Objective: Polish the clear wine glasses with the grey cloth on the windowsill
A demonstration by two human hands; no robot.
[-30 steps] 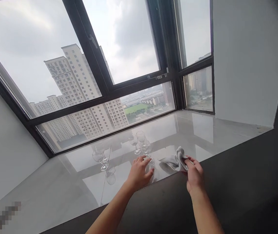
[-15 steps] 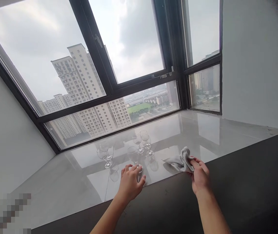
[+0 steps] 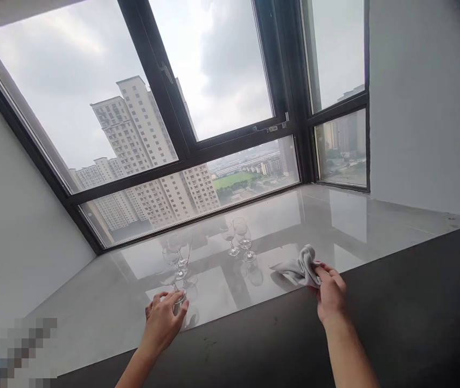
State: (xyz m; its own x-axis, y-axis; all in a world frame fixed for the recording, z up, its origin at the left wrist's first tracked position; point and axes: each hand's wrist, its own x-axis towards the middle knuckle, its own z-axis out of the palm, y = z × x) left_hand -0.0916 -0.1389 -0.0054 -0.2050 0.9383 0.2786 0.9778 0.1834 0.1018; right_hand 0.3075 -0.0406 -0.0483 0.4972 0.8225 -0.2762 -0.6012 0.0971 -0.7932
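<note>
My left hand (image 3: 163, 318) is curled, thumb and fingers around the foot of a clear stemmed wine glass (image 3: 180, 295) near the sill's front edge; the glass's bowl is faint against the reflections. Just behind it on the sill stand two more wine glasses (image 3: 180, 272), close together. Farther right another small group of clear wine glasses (image 3: 249, 255) stands upright, partly overlapping. A crumpled light grey cloth (image 3: 306, 265) is pinched in my right hand (image 3: 330, 293), its loose end hanging over the sill by the front edge.
The glossy grey tiled sill (image 3: 209, 291) runs beneath dark-framed windows (image 3: 230, 148), with its front edge slanting up to the right. White walls (image 3: 424, 108) close both sides. Below the edge is a dark front face (image 3: 262, 345). A blurred patch (image 3: 15, 355) covers the lower left corner.
My left hand has moved left along the sill, and the wine glass at its fingers has shifted left with it, closer to the left pair. My right hand and the cloth have hardly moved.
</note>
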